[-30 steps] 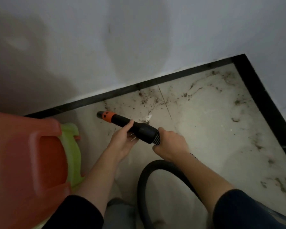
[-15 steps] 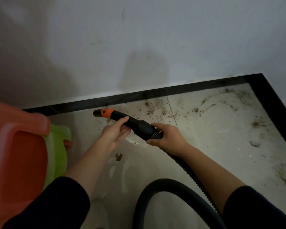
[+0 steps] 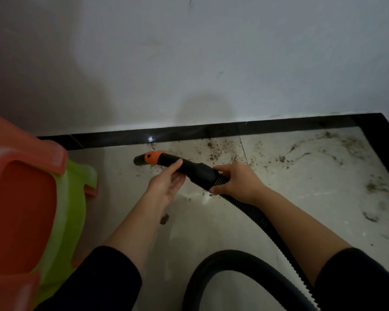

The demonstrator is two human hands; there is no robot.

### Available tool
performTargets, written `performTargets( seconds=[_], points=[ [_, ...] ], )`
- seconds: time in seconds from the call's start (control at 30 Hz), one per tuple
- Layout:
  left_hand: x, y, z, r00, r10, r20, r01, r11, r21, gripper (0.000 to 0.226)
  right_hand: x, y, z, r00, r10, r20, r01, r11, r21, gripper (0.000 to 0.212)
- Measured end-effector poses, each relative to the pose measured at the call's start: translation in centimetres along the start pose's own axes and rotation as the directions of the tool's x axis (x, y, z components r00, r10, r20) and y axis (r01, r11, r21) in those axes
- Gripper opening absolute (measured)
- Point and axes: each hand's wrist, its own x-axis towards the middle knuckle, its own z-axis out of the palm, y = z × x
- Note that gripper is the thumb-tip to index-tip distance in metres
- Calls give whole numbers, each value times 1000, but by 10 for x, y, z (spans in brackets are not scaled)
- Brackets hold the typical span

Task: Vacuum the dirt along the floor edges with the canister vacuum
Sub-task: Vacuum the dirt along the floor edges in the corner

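**Q:** Fig. 1, head view. Where is the nozzle (image 3: 189,169)?
**A:** It is held low over the floor (image 3: 211,232) and tilted. Its orange-collared mouth points left along the black baseboard (image 3: 189,131), near it but apart. Whether the mouth touches the tile cannot be told. Loose dirt (image 3: 216,151) lies beside and beyond the mouth and spreads right into the corner.

**Q:** And the two grips?
**A:** Both are bare hands. The left grip (image 3: 165,186) is palm up and holds the nozzle's middle between thumb and fingers. The right grip (image 3: 236,182) is wrapped round the rear end, where the ribbed hose (image 3: 258,217) joins.

**Q:** The hose's course?
**A:** It runs back along the right forearm, then loops across the floor at the lower edge.

**Q:** Left margin?
**A:** An orange stool (image 3: 16,209) is stacked with a green stool (image 3: 72,198).
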Motion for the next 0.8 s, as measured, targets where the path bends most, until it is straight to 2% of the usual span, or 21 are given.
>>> performTargets(
  seconds=[0.1, 0.27, 0.4, 0.6, 0.8],
  points=[
    [2, 1, -1, 1000, 1, -15, -1, 1000, 3, 19, -2, 0, 6, 999, -20, -51, 19, 1000, -7, 47],
    [7, 6, 5, 999, 21, 29, -22, 999, 27, 22, 3, 5, 7, 994, 45, -102, -30, 989, 142, 57],
    [12, 7, 8, 998, 10, 56, -12, 1000, 27, 32, 8, 1, 8, 984, 90, -155, -76, 993, 92, 66],
    [16, 10, 10, 998, -17, 67, 13, 998, 68, 27, 6, -6, 10, 979, 90, -183, -91, 996, 5, 69],
    [22, 11, 9, 996, 2, 90, -8, 998, 69, 34, 5, -18, 16, 977, 59, -205, -74, 995, -63, 55]
  ],
)
